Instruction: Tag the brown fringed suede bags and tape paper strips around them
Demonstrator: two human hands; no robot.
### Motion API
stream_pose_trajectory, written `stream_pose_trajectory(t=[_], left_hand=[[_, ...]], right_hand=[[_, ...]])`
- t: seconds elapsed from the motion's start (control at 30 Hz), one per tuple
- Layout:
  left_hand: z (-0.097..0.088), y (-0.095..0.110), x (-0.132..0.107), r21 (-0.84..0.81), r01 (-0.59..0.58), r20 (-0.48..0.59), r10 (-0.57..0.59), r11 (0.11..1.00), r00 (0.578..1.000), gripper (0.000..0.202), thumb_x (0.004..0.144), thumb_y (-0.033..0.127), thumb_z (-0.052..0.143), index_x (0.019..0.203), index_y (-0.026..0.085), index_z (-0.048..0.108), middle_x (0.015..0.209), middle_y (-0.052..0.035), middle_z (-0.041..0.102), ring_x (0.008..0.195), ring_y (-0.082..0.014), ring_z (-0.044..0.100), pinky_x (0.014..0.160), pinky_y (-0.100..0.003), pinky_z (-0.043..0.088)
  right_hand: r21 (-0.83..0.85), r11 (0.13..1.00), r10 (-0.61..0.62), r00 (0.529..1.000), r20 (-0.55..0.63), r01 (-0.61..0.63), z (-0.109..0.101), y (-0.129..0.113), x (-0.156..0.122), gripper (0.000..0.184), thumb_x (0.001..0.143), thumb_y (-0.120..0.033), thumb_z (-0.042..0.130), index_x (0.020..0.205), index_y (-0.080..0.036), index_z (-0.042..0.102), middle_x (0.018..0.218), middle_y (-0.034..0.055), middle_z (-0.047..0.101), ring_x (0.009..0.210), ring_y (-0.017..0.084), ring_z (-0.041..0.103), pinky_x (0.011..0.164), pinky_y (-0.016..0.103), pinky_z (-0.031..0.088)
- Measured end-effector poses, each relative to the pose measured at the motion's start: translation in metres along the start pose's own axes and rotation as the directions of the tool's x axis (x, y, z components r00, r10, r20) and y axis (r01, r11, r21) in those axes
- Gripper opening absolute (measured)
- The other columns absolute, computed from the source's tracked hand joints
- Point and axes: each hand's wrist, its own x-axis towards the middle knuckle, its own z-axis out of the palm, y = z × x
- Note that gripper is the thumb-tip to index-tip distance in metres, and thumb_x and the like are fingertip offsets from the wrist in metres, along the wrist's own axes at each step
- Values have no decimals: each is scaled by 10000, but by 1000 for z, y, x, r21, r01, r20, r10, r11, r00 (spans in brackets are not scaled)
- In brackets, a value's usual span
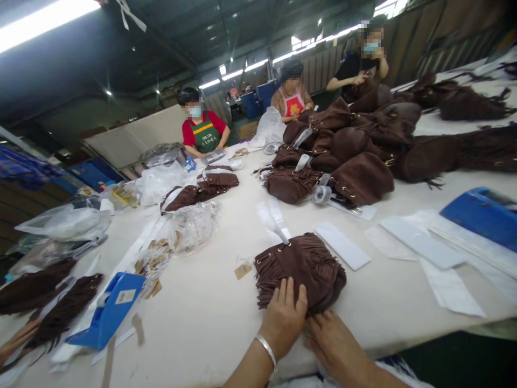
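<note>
A dark brown fringed bag (pixel 301 267) with metal eyelets lies on the white table just in front of me. My left hand (pixel 285 310), with a silver bracelet at the wrist, rests on the bag's near side, its fingers stretched out and spread. Close beside it, my right hand (pixel 333 337) touches the bag's near lower edge; its fingers lie extended, with the tips partly hidden. A clear plastic strip (pixel 278 229) rises from the bag's far edge. Left of the bag lies a small brown paper tag (pixel 243 270). A white flat board (pixel 342 245) is to its right.
Brown bags (pixel 339 145) are heaped at the back right. Blue holders (pixel 109 312) (pixel 480 213) stand on both sides. Loose tags (pixel 153 264) and plastic bags (pixel 194 226) lie left. Co-workers (pixel 205 129) sit across the table; another person's hand (pixel 16 339) shows far left.
</note>
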Motion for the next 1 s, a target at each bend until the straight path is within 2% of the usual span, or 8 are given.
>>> stream_pose_trajectory(t=[0.2,0.37,0.53,0.67,0.77,0.87,0.93,1.0], left_hand=[[-3,4,-7,-13,25,17,-25,1000,1000,509,940,198,510,1433,103,423,1389,-271,533,1292,-358,530,948,-454,552],[9,10,-13,-10,38,23,-37,999,999,506,933,174,504,1428,99,430,1346,-265,574,1244,-341,580,923,-443,566],[7,2,-16,-3,18,36,-18,1000,999,537,948,196,483,1468,114,374,1386,-265,539,1286,-354,538,949,-449,547],[10,-1,-23,-2,12,71,-12,1000,997,548,958,193,466,1487,125,338,1418,-270,503,1325,-363,494,982,-462,520],[17,6,-31,-50,34,88,-30,998,996,566,962,181,450,1509,163,304,1465,-252,456,1373,-366,432,1018,-489,487],[10,9,-35,-188,114,160,-84,976,984,634,952,240,478,1538,187,243,1545,-227,348,1441,-374,317,1085,-533,414],[-6,3,-32,-324,170,230,-97,931,968,698,936,375,517,1545,191,231,1580,-207,289,1464,-373,268,1119,-542,370],[-25,-7,-25,-438,225,283,-104,870,953,701,927,510,501,1528,212,295,1577,-174,318,1452,-353,297,1121,-523,369]], right_hand=[[60,998,9,999,32,-11,0,-5,4,334,826,-102,538,1106,-100,721,1180,164,681,1126,328,576,1054,477,399],[87,996,19,996,84,-26,-1,-5,7,314,845,-103,496,1061,-103,724,1101,171,701,1086,306,611,1026,456,443],[160,979,-149,982,118,129,-32,8,-13,371,848,-157,534,1188,-177,679,1210,136,675,1136,287,610,1014,435,476],[215,954,-206,978,-43,211,-64,16,-17,304,980,-223,409,1107,-232,685,1047,77,718,937,197,672,853,327,539],[210,947,-199,956,-215,244,-79,18,13,275,1002,-261,392,1103,-238,646,1033,65,696,960,191,651,857,329,522],[242,959,-63,943,-328,149,-84,20,68,241,972,-300,448,1149,-215,588,1103,81,670,1004,206,640,899,348,505],[262,965,69,940,-334,22,-84,22,110,368,937,-340,502,1268,-179,513,1191,113,641,983,213,648,891,351,506],[218,972,155,946,-286,-93,-83,21,146,586,899,-407,559,1398,-146,399,1316,162,578,1027,238,643,901,367,495]])
